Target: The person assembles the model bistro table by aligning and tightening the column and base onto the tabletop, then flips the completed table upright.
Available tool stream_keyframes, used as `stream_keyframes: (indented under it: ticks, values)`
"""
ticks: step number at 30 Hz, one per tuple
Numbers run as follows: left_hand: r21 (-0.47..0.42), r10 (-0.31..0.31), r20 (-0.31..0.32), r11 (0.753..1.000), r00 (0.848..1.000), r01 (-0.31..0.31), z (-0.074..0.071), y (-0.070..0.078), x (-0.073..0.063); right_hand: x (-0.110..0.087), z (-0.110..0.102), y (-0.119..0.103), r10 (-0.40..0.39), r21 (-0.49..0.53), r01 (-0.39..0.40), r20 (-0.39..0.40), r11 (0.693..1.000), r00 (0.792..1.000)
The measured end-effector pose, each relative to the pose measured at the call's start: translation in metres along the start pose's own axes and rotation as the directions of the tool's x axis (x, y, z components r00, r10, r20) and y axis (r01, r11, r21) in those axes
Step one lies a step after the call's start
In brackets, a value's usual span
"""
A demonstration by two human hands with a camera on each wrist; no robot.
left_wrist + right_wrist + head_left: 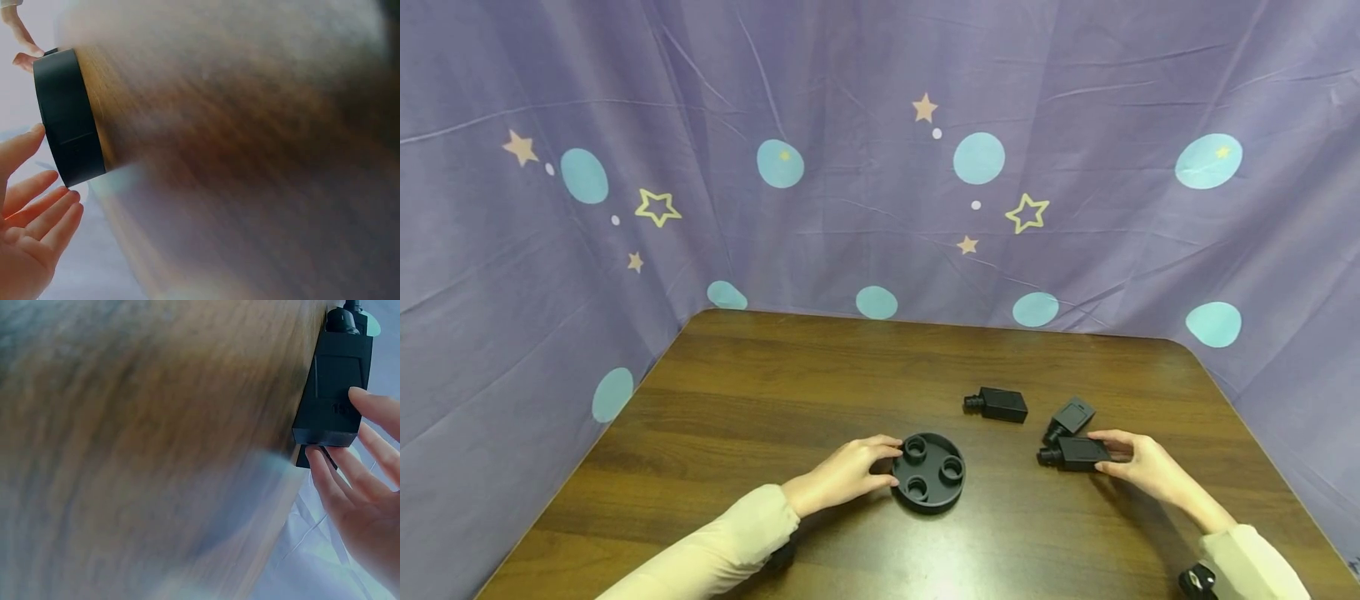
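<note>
A round, shallow black tray (929, 492) with a raised rim and three ring-shaped sockets lies flat on the table. My left hand (850, 471) is at its left rim, fingertips and thumb touching it with fairly straight fingers; the tray's side wall (70, 119) shows in the left wrist view. My right hand (1146, 467) pinches the rear end of a black rectangular block with a round ridged neck (1081, 454), which points left. In the right wrist view the thumb lies along the edge of that block (334, 381), and fingertips are at its end.
Just behind the held block, close against it, a similar block (1071, 415) lies at a slant. Another such block (1003, 404) lies farther left, neck leftward. Under everything is a brown wooden table (775, 375), with a purple patterned curtain (865, 200) behind it.
</note>
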State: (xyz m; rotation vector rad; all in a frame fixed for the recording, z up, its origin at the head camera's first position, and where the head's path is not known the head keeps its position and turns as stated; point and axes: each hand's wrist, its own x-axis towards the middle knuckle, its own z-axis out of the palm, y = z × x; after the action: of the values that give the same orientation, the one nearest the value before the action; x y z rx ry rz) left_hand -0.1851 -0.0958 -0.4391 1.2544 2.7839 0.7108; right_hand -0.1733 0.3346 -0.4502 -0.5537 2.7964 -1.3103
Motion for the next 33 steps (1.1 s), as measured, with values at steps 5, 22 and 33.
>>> stream_keyframes:
  ticks: [5,22,33]
  values:
    - [-0.021,0.004,0.012,1.0,1.0,-0.004,0.001,-0.001,0.002,0.001,0.0,0.001,0.011,-0.008,-0.011,0.018,1.0,1.0]
    - [-0.107,0.001,-0.004,0.994,1.0,-0.001,0.003,-0.003,0.003,0.004,0.003,-0.019,-0.04,-0.028,0.04,-0.015,0.999,0.999]
    - [-0.291,-0.037,0.004,0.956,0.999,0.037,0.007,-0.005,0.003,0.01,0.014,-0.049,-0.073,-0.096,0.068,-0.042,0.993,0.996]
